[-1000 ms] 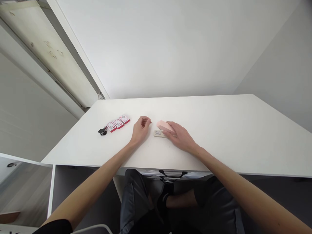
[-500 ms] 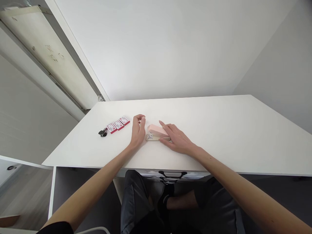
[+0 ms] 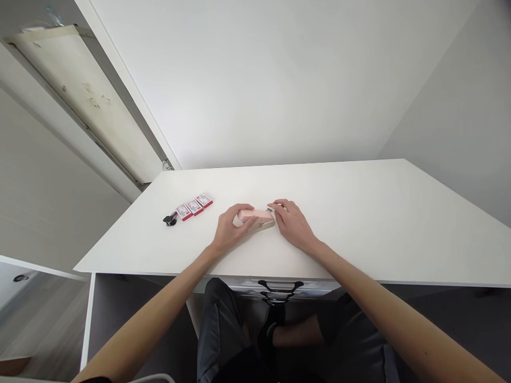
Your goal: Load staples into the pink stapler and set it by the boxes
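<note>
A pale pink stapler [image 3: 261,215] with a cream base lies on the white desktop. My left hand [image 3: 230,229] is closed round its left end, thumb on the near side and fingers on the far side. At the stapler's right end, a small dark metal part [image 3: 269,210] sticks out. The fingertips of my right hand [image 3: 293,226] are closed at that part, with thumb and fingers close together. How firmly they grip is hard to see.
Three small red-and-white boxes [image 3: 194,206] lie in a slanting row on the left of the white desktop [image 3: 359,223]. Beside them is a small black object [image 3: 170,219], perhaps a staple remover. Black drawer handles [image 3: 281,287] jut out below the front edge.
My left hand has moved right and taken hold of the stapler's left end. My right hand has slid back from its top to its right end, where the dark metal part now shows.
</note>
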A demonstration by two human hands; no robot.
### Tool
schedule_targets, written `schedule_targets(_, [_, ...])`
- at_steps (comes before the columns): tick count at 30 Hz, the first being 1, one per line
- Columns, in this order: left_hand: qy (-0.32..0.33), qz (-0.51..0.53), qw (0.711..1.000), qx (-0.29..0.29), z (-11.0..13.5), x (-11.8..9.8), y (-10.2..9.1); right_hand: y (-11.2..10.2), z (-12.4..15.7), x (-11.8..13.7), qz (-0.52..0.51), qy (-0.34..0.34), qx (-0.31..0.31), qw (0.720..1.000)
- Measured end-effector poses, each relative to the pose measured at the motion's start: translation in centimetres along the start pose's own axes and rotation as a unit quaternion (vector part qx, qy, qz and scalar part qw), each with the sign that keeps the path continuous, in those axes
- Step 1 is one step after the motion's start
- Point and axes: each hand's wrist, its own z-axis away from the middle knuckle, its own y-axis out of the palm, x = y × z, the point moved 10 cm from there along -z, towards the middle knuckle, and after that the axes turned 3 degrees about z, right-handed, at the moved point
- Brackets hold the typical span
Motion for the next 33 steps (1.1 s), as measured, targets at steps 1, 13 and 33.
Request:
schedule_targets(1, [-0.011, -0.012, 1.0, -0.008, 0.2, 0.3, -0.6, 0.2, 0.0, 0.2, 0.007, -0.016, 0.007, 1.0])
schedule_targets(13, [-0.084, -0.232, 0.962, -0.115, 1.0, 5.3, -10.6, 1.9, 0.3, 0.2, 0.022, -0.038, 0.048, 0.998])
schedule_targets(33, [-0.037, -0.287, 0.954, -0.074, -3.6, 6.7, -5.4, 1.4, 0.2, 0.3, 0.012, -0.039, 0.031, 0.999])
